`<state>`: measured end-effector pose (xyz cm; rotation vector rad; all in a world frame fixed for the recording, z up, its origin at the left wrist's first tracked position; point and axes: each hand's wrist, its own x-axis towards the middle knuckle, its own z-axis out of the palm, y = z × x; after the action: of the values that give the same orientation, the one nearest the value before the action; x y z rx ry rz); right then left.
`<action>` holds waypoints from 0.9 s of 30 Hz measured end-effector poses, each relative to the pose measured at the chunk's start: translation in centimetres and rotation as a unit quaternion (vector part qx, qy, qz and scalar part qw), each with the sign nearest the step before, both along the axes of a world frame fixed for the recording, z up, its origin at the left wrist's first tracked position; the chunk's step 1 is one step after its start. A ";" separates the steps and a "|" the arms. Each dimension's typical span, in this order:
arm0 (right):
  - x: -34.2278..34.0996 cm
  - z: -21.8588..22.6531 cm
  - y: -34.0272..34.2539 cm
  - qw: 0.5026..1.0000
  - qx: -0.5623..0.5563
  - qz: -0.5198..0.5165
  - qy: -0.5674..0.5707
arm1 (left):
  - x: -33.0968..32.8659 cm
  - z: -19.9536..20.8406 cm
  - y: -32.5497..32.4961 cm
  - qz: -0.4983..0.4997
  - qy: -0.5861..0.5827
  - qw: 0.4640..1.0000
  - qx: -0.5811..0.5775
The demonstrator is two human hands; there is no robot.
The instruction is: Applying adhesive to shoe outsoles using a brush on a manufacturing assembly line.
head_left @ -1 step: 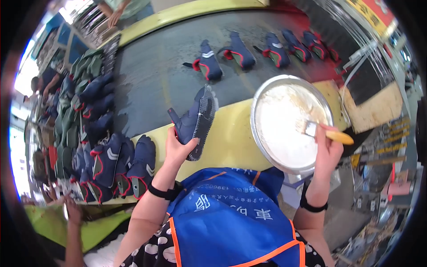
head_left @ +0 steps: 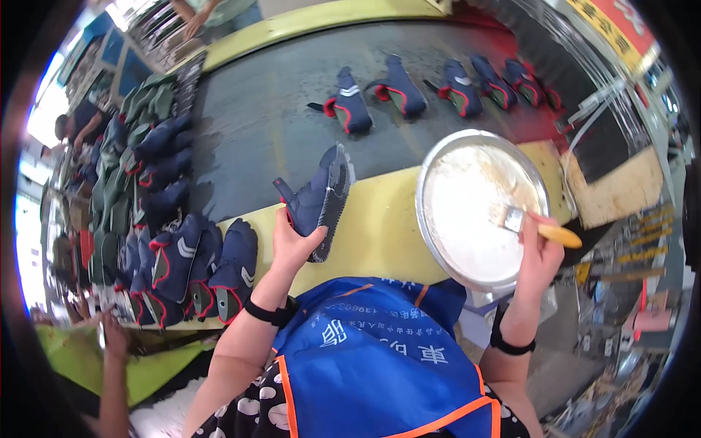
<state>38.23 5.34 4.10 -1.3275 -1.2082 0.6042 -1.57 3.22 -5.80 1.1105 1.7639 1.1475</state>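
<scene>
My left hand [head_left: 293, 241] is closed around the heel end of a navy shoe upper [head_left: 307, 201]. Its toe points away from me, and the dark underside [head_left: 331, 212] with a pale stitched edge is turned to the right. In my right hand [head_left: 539, 255] is a flat brush [head_left: 558, 235] with a yellow handle, pinched between thumb and fingers. The bristles dip into the thick white paste [head_left: 467, 219] of a round metal bowl [head_left: 426, 237], near its right side.
Several navy shoe uppers [head_left: 353, 102] with red trim lie on the dark conveyor belt [head_left: 248, 124] ahead. More uppers [head_left: 235, 263] crowd the left end of the yellow ledge [head_left: 380, 219]. A board [head_left: 621, 186] stands right of the bowl. Another person's hand [head_left: 113, 336] shows at lower left.
The whole scene sits slightly lower in the picture. Both hands keep their holds, and the brush stays in the paste.
</scene>
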 end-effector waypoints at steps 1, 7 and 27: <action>0.1 -0.2 -0.1 1.000 0.006 -0.004 -0.009 | -0.2 -0.5 0.1 0.033 0.124 0.992 -0.022; 0.0 -0.6 -0.1 0.997 0.031 -0.039 -0.061 | -0.2 0.4 -2.6 0.094 0.356 0.929 0.037; 0.2 -0.3 -1.5 0.998 0.031 -0.010 -0.045 | -5.8 -4.9 21.4 0.201 0.018 0.976 -0.079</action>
<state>38.40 3.83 3.82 -1.3236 -1.2764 0.4930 -7.33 24.64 -10.69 0.6996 2.1316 1.1963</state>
